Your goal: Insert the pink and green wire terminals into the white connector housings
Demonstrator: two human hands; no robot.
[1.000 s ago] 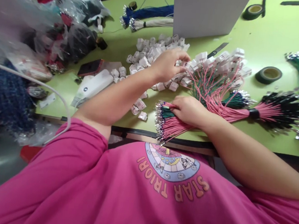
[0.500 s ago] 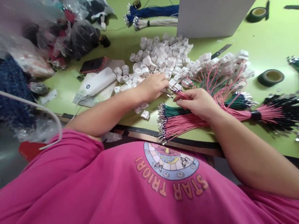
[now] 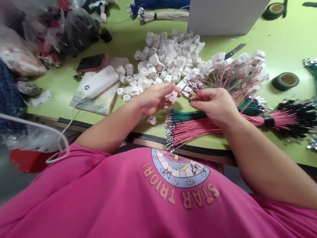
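Between the thumb and fingers of my left hand (image 3: 157, 98) is a white plastic connector housing (image 3: 172, 97), turned palm up near the loose pile. My right hand (image 3: 217, 105) pinches several pink wires (image 3: 201, 94) with metal terminals at their ends, pointing toward the left hand. The two hands are a short gap apart. Beneath the right hand lies a bundle of pink and green wires (image 3: 192, 131) with crimped tips facing left. A heap of white connector housings (image 3: 166, 58) spreads behind both hands. Housings joined to pink and green wires (image 3: 242, 69) lie at its right.
Black tape rolls (image 3: 286, 81) sit on the green table at the right. A blade (image 3: 236, 50) lies behind the wired housings. At left are a white power bank (image 3: 102, 82), a phone (image 3: 92, 62) and plastic bags (image 3: 80, 30). A grey-white box (image 3: 225, 13) stands at the back.
My left hand has come out of the pile, turned palm up and now holds a housing. My right hand keeps its pink wires and has shifted slightly. The view has moved a little.
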